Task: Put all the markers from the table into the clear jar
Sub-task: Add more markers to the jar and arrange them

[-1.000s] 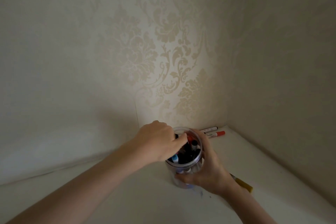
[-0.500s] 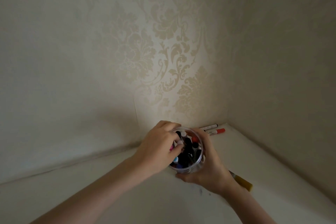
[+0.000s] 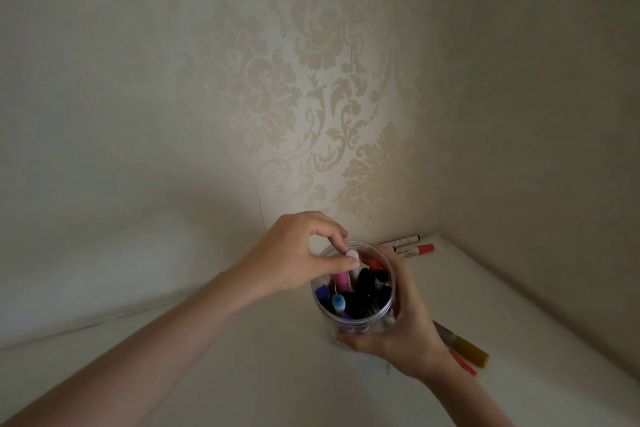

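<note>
Over the clear jar (image 3: 353, 317), left hand (image 3: 298, 258) pinches a marker (image 3: 352, 255)

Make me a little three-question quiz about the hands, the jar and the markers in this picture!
1. True or false: the right hand holds the clear jar from the side.
2. What does the left hand pinch over the jar?
A. a white-ended marker
B. a spoon
C. a lid
3. Fill in: markers not yet in the jar lie on the table in two places, near the wall corner and beside the right ____.

Key
1. True.
2. A: the white-ended marker stands in the jar's mouth.
3. Wrist: the yellow marker and a red marker lie there; the red-capped marker and the black-tipped marker lie by the corner.
</note>
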A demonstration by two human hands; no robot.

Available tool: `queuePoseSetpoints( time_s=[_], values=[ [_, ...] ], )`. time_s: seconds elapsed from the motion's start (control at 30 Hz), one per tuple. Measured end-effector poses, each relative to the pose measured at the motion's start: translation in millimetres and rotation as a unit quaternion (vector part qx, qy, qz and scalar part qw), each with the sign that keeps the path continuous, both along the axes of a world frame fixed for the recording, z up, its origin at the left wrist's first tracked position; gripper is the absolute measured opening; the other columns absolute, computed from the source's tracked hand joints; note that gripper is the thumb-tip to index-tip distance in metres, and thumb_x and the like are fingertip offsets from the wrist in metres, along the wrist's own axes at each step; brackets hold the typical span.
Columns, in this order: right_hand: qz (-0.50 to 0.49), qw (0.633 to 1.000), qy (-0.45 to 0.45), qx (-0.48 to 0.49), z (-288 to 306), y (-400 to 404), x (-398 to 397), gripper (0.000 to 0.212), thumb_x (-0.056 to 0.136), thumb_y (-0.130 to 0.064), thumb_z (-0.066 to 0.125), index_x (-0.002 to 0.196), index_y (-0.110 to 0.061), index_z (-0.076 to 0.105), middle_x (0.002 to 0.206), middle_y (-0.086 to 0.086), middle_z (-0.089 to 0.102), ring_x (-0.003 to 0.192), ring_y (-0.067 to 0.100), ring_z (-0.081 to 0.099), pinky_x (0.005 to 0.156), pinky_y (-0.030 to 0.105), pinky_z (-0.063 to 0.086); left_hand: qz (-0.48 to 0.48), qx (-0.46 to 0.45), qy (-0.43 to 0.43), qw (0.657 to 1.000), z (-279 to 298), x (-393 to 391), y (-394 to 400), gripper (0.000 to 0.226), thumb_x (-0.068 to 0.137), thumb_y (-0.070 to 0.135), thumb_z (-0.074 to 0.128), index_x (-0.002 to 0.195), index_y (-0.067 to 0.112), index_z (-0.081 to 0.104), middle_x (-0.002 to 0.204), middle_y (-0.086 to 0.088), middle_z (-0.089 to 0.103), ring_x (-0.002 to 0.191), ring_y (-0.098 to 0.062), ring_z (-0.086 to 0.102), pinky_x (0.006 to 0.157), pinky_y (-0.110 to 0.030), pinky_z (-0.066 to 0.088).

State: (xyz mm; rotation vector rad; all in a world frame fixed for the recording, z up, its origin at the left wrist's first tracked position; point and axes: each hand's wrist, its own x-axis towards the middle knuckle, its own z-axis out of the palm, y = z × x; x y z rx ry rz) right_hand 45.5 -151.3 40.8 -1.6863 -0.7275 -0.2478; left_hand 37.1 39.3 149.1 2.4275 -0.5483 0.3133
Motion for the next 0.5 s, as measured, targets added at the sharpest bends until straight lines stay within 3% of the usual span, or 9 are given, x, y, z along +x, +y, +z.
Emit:
queuePoseSetpoints(
  time_s=[0.1,0.17,0.33,0.4,0.5],
  values=[
    [0.006,1.0,-0.007,0.0,0.8,2.5,-1.5,0.101,0.053,0.001,0.092,0.135,-0.018,0.037,0.127,-0.021,0.053,0.123,0.003,0.052,0.095,0.011,0.045,-0.014,-0.015,0.018,1.0,1.2,4.9,-9.6,0.016,0.079,0.039,0.078,0.088,0.026,0.076,0.107,0.016,0.067,0.102,0.003,0.062,0.088,-0.013,0.047],
    [0.004,1.0,-0.003,0.002,1.0,1.0,-0.7,0.102,0.053,-0.001,0.093,0.136,-0.021,0.037,0.128,-0.019,0.054,0.124,0.005,0.053,0.095,0.013,0.046,-0.012,-0.004,0.002,1.0,0.6,6.7,-10.4,0.016,0.081,0.039,0.076,0.091,0.027,0.076,0.105,0.016,0.067,0.102,0.003,0.06,0.09,-0.014,0.043],
    [-0.001,1.0,-0.002,0.005,-0.9,-2.1,0.0,0.102,0.054,-0.003,0.094,0.137,-0.018,0.037,0.13,-0.007,0.055,0.125,0.017,0.054,0.095,0.023,0.051,-0.016,0.086,-0.222,0.971,-18.5,-3.4,-9.4,0.019,0.078,0.028,0.08,0.094,0.027,0.071,0.097,0.016,0.058,0.094,-0.004,0.052,0.092,-0.027,0.038],
    [0.004,1.0,0.0,-0.001,0.0,-1.0,-0.3,0.103,0.054,-0.003,0.094,0.137,-0.019,0.036,0.129,-0.009,0.055,0.124,0.016,0.055,0.096,0.023,0.05,-0.07,0.116,-0.181,0.974,-21.3,-9.0,-12.1,0.02,0.079,0.024,0.079,0.096,0.029,0.069,0.097,0.016,0.061,0.096,-0.003,0.053,0.096,-0.031,0.035],
    [0.011,1.0,-0.006,-0.015,1.7,1.9,0.2,0.105,0.053,-0.002,0.094,0.139,-0.017,0.034,0.13,-0.011,0.055,0.124,0.014,0.055,0.096,0.021,0.048,-0.098,0.181,-0.069,0.976,-18.3,-8.2,-12.7,0.029,0.081,0.037,0.074,0.109,0.038,0.065,0.098,0.021,0.067,0.098,0.004,0.055,0.101,-0.024,0.022]
  ],
)
